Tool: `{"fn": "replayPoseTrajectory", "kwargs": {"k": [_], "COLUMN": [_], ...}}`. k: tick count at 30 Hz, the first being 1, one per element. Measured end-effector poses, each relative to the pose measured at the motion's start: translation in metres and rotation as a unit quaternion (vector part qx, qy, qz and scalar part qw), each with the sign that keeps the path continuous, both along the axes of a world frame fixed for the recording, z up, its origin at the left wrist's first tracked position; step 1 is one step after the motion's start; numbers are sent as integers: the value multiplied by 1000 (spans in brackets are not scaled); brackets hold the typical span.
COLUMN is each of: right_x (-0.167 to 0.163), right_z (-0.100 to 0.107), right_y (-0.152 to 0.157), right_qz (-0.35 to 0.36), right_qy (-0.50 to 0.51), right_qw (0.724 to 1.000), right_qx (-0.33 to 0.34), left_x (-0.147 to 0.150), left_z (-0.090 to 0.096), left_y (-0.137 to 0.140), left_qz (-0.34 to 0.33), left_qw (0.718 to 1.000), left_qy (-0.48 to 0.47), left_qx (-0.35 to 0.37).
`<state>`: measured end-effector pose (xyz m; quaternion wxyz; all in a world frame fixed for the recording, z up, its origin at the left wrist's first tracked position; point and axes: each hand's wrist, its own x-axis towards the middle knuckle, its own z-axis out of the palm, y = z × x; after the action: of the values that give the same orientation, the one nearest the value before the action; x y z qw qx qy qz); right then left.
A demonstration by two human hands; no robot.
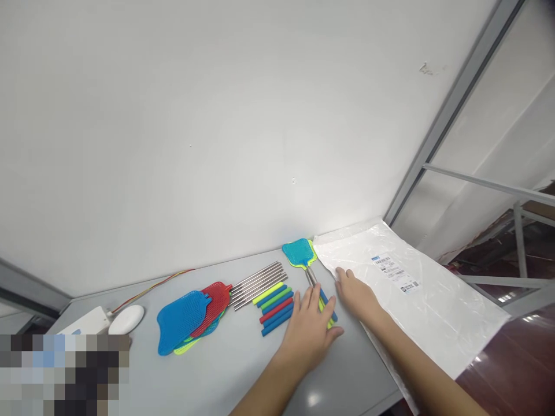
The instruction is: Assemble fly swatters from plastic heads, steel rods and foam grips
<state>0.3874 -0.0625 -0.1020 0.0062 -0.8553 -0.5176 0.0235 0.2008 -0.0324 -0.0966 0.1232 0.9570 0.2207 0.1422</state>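
Two assembled fly swatters (pixel 299 252), one teal-headed and one yellow-green, lie overlapped with their heads toward the wall. My left hand (pixel 309 323) rests over their blue and yellow-green handles, fingers spread and hiding part of them. By the left edge of a white plastic bag (pixel 433 318) is my right hand (pixel 358 293), its fingers curled together on that edge. Left of my left hand lies a row of loose coloured handle grips (pixel 277 309), in blue, green, red and yellow-green. Beyond them are several thin metal rods (pixel 258 283) side by side.
A fanned stack of loose swatter heads (pixel 184 320), blue on top, lies farther left. Near it are a white oval object (pixel 126 319), a white box (pixel 89 322) and coloured wires (pixel 151 286). The wall (pixel 243 144) closes off the table's back; a metal frame (pixel 451 115) stands at right.
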Motion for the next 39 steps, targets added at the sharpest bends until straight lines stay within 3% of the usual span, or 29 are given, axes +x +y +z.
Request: {"fn": "replayPoseTrajectory", "kwargs": {"k": [6,13,23,32,39], "right_x": [6,12,-20,-37,-38], "right_z": [-4,5,25,27,29], "right_y": [6,6,23,41,41], "right_qz": [-15,6,112,129,117], "right_qy": [7,36,77,59,41], "right_qw": [1000,999,991,990,992], "right_qx": [-1,14,20,-8,-26], "left_x": [16,18,9,4,-6], "left_z": [-5,-5,-14,-17,-1], "left_y": [-2,-4,-17,-16,-12], "left_qz": [1,7,67,81,53], "left_qw": [999,998,990,987,988], "left_qy": [35,40,8,-29,-43], "left_qx": [-16,-44,-122,-139,-135]}}
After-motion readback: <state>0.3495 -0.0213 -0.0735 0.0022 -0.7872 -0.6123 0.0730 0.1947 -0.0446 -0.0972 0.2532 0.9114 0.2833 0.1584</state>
